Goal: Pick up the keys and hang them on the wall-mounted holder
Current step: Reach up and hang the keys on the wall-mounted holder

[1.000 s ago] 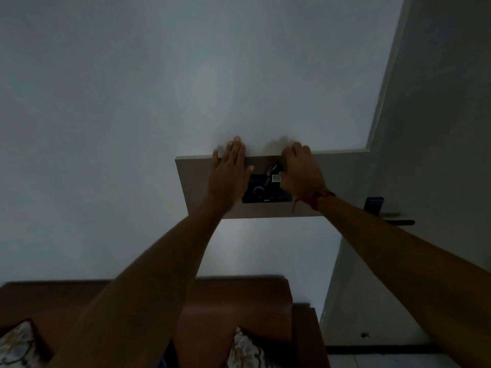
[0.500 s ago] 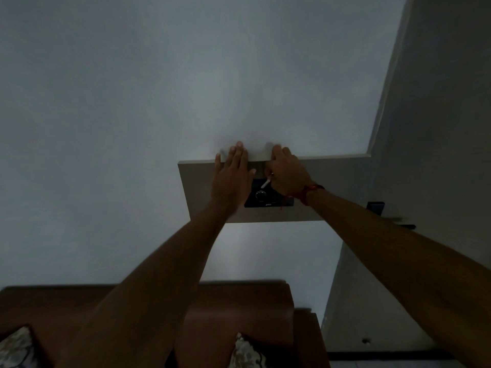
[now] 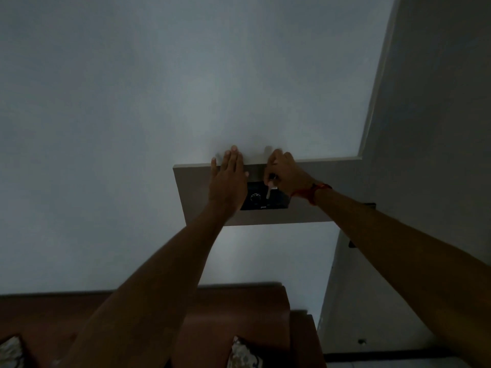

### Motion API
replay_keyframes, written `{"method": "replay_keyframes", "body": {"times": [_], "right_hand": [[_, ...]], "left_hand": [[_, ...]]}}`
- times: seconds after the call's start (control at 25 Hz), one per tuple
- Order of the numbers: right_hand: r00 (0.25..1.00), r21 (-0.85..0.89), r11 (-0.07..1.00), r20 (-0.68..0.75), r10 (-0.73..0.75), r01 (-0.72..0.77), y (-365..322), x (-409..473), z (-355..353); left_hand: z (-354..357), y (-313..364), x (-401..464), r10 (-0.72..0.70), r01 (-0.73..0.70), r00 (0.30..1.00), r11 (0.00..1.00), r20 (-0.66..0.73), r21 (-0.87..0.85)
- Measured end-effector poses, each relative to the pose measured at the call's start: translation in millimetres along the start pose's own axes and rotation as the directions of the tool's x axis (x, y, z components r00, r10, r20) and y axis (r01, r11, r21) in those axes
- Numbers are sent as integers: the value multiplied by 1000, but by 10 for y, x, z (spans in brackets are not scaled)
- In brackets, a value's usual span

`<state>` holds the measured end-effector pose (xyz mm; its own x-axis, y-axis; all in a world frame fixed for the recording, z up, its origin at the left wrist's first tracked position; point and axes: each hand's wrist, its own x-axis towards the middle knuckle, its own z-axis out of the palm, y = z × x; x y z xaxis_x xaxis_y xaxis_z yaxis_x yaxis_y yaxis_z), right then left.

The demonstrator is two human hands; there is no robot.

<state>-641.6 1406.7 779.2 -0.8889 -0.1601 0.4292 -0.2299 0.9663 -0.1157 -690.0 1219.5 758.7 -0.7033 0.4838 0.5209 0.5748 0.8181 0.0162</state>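
Observation:
A pale rectangular panel [image 3: 313, 187] is fixed on the white wall, with a black unit [image 3: 276, 204] bearing a round dial at its middle. My left hand [image 3: 228, 181] lies flat on the panel's left part, fingers together and reaching over its top edge. My right hand [image 3: 288, 172] is closed near the panel's top, pinching the keys [image 3: 270, 188]; a pale key blade hangs down in front of the black unit. A red thread circles my right wrist. The holder's hooks are hidden behind my hands.
A brown sofa back [image 3: 239, 309] with patterned cushions [image 3: 245, 354] runs along the wall below my arms. A grey door [image 3: 438, 128] with a dark handle [image 3: 369, 205] stands to the right, its frame meeting the panel's end.
My right hand has shifted up and left toward the panel's top edge with the keys, so the key blade now dangles over the black unit. My left hand stays flat in place.

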Motion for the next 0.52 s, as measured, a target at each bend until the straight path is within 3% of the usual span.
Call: {"method": "replay_keyframes", "body": {"times": [0.28,0.52], "right_hand": [[963,156,981,-222,150,-116,-14,-182,216],[950,81,987,-271,158,-141,-42,-164,244]], "left_hand": [[131,35,-68,-25,25,1000,1000,1,-4],[276,60,-89,-57,57,997,998,-56,0]]}}
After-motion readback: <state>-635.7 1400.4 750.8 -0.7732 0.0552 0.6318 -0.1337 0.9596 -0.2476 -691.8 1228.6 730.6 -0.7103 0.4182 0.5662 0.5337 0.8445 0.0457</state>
